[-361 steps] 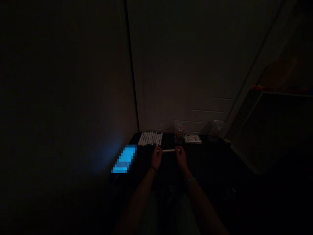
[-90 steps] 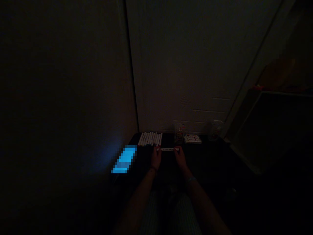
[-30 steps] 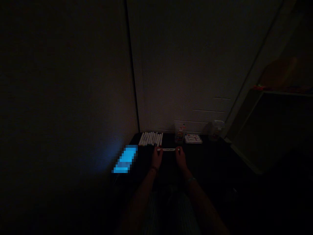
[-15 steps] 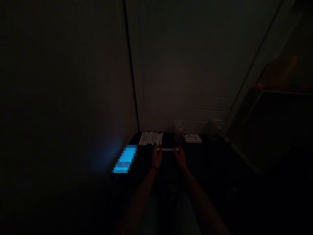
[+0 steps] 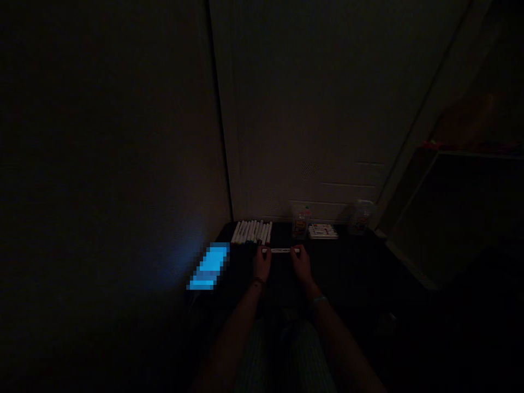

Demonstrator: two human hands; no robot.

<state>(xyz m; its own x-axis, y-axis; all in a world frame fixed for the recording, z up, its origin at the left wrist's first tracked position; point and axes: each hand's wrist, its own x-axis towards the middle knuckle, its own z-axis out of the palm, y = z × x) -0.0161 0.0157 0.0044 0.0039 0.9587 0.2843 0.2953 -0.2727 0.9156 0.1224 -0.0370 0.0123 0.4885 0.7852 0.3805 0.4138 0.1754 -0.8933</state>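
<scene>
A white marker (image 5: 280,250) lies level between my two hands, above the dark tabletop. My left hand (image 5: 262,263) pinches its left end, and my right hand (image 5: 302,265) pinches its right end. Just beyond my left hand, a row of several white markers (image 5: 250,231) lies side by side. Farther back, past my right hand, a flat stack of white markers (image 5: 323,231) sits beside a clear plastic container (image 5: 300,224) with a label. The scene is very dark, so the print on the held marker cannot be read.
A bright blue pixelated screen (image 5: 208,267) lies at the left edge of the dark table (image 5: 347,267). Another clear container (image 5: 361,218) stands at the back right. A wall (image 5: 303,109) rises behind the table, and a dark box-like piece of furniture (image 5: 470,207) is at the right.
Both hands keep nearly the same place with the marker between them. The picture is sharper now; the marker and containers show more clearly.
</scene>
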